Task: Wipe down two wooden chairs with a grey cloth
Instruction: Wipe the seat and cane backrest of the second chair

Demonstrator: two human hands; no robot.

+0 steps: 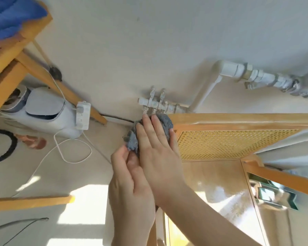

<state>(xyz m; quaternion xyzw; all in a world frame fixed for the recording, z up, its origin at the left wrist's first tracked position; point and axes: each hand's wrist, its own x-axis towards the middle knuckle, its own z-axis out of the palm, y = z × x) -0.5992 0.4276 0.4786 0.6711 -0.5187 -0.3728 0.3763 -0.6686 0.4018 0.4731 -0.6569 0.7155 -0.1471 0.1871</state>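
The wiping is under way on one wooden chair [238,119], a light honey-coloured frame with a woven cane back panel [235,142] and a glossy seat [212,183]. How much of it is already clean cannot be told, since the wood looks alike all over. The grey cloth [132,141], a bunched piece of nubbly fabric, sits at the left top corner of the chair's back, wrapped over the corner. The right hand [158,157] lies flat on it with straight fingers, pressing it to the wood. The left hand [132,189], just below and partly under the right, has curled fingers and seems to pinch the cloth's hanging lower end between thumb and fingertips. By my judgement the rest of the back rail, the seat and the legs remain to be done, and a second chair as well. The wooden furniture [11,68] at upper left, with crumpled blue fabric [11,15] on top, may be that chair or a table; I cannot tell which. The pale floor [89,201] carries bright sun patches. On it, against the off-white wall [149,41], stand a white plastic appliance [48,114], a white power strip [83,115] and a looping white cable [75,157]. Painted metal pipes with valves [156,103] run low along the wall behind the cloth.
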